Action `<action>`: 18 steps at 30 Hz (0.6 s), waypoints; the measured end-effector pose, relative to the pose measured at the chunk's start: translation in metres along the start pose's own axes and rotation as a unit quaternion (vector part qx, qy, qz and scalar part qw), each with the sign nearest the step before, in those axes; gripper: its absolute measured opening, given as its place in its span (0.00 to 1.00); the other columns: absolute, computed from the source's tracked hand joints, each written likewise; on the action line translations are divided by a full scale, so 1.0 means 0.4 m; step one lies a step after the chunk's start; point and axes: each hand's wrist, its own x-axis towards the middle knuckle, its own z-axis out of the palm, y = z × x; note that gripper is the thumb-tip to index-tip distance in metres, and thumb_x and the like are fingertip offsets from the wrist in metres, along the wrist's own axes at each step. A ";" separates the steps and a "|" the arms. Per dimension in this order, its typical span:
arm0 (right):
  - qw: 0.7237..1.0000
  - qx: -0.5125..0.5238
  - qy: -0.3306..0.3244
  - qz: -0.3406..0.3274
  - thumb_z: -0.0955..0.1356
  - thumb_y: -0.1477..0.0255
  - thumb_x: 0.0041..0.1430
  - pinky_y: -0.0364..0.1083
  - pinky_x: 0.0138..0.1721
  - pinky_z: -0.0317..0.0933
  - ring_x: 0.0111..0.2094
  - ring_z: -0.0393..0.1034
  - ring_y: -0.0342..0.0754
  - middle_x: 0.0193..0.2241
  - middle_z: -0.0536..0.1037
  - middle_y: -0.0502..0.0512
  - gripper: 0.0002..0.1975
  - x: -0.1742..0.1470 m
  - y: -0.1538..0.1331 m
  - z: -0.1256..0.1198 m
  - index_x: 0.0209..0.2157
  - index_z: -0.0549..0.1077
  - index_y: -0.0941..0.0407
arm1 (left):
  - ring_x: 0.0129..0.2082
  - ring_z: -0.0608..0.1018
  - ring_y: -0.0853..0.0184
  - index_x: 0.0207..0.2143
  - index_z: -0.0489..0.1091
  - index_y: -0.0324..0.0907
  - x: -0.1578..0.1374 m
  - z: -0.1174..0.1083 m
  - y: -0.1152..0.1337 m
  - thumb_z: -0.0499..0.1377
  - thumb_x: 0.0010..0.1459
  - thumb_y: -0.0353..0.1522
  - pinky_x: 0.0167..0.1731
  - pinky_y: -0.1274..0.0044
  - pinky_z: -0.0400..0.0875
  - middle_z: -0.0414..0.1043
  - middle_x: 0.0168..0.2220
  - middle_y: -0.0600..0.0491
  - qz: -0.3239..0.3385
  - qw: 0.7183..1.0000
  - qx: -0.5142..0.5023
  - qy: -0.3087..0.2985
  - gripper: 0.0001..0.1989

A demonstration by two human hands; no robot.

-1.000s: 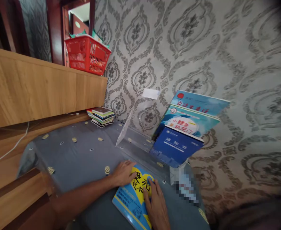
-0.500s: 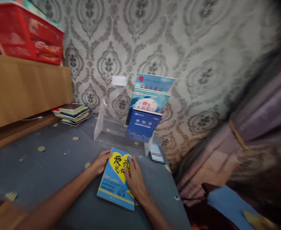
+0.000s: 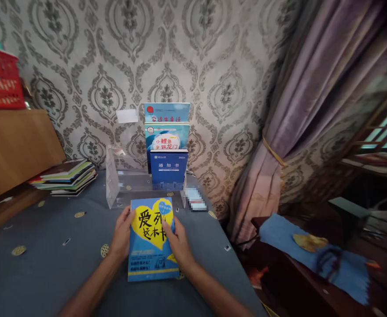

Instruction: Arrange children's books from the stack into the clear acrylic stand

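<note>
Between my two hands is a blue book [image 3: 147,255] with a yellow heart and black lettering on its cover, its front facing me. My left hand [image 3: 122,233] grips its left edge, the fingers partly hidden behind it. On the right edge my right hand [image 3: 178,242] is closed, thumb lying over the cover. Just beyond the book stands a clear tiered rack [image 3: 112,180]. Its right side bears a dark blue booklet [image 3: 169,171], a teal book [image 3: 167,136] behind that, and a light blue book [image 3: 167,112] at the top back.
A stack of books [image 3: 69,178] lies at the left, beside a wooden cabinet [image 3: 18,141] with a red basket [image 3: 1,81] on top. A pixelated flat object [image 3: 196,199] is right of the rack. Beyond the table's right edge are a tied curtain [image 3: 262,176] and a blue cloth [image 3: 279,237].
The view has swung to the right, showing more of the curtain and cloth. The book, tilted before, is now straighter and faces me more, with my right hand moved out to its edge.
</note>
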 end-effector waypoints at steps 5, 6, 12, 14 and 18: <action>0.985 -0.134 0.001 -0.108 0.63 0.53 0.65 0.48 0.42 0.70 0.36 0.74 0.50 0.34 0.80 0.56 0.19 -0.027 -0.037 -0.009 0.41 0.72 0.55 | 0.46 0.81 0.59 0.48 0.71 0.41 -0.033 0.022 0.040 0.65 0.55 0.48 0.46 0.73 0.76 0.80 0.43 0.50 0.176 0.978 0.107 -0.024 0.25; 0.981 -0.157 0.009 -0.116 0.63 0.53 0.65 0.49 0.42 0.70 0.35 0.74 0.50 0.34 0.79 0.56 0.20 -0.032 -0.030 -0.015 0.41 0.72 0.55 | 0.46 0.81 0.59 0.48 0.71 0.41 -0.037 0.022 0.038 0.64 0.55 0.49 0.46 0.74 0.76 0.79 0.43 0.50 0.193 0.973 0.126 -0.028 0.26; 0.974 -0.197 0.013 -0.114 0.62 0.56 0.66 0.49 0.42 0.70 0.39 0.74 0.52 0.36 0.80 0.58 0.19 -0.035 -0.003 -0.051 0.49 0.69 0.56 | 0.49 0.80 0.56 0.55 0.67 0.40 -0.034 -0.010 0.003 0.65 0.54 0.48 0.48 0.71 0.76 0.78 0.48 0.46 0.170 0.962 0.194 -0.094 0.31; 0.968 -0.218 -0.013 -0.121 0.62 0.59 0.66 0.50 0.41 0.69 0.36 0.74 0.52 0.34 0.80 0.57 0.19 -0.025 -0.028 -0.067 0.51 0.69 0.57 | 0.51 0.78 0.55 0.57 0.66 0.40 -0.021 -0.032 0.008 0.65 0.53 0.47 0.50 0.69 0.75 0.77 0.50 0.45 0.157 0.955 0.220 -0.124 0.33; 0.955 -0.245 -0.121 -0.117 0.65 0.68 0.61 0.46 0.36 0.67 0.32 0.72 0.48 0.34 0.80 0.53 0.15 0.009 -0.098 -0.105 0.49 0.69 0.55 | 0.55 0.76 0.53 0.62 0.61 0.41 0.008 -0.074 0.043 0.65 0.53 0.47 0.53 0.67 0.74 0.73 0.57 0.42 0.118 0.931 0.279 -0.202 0.38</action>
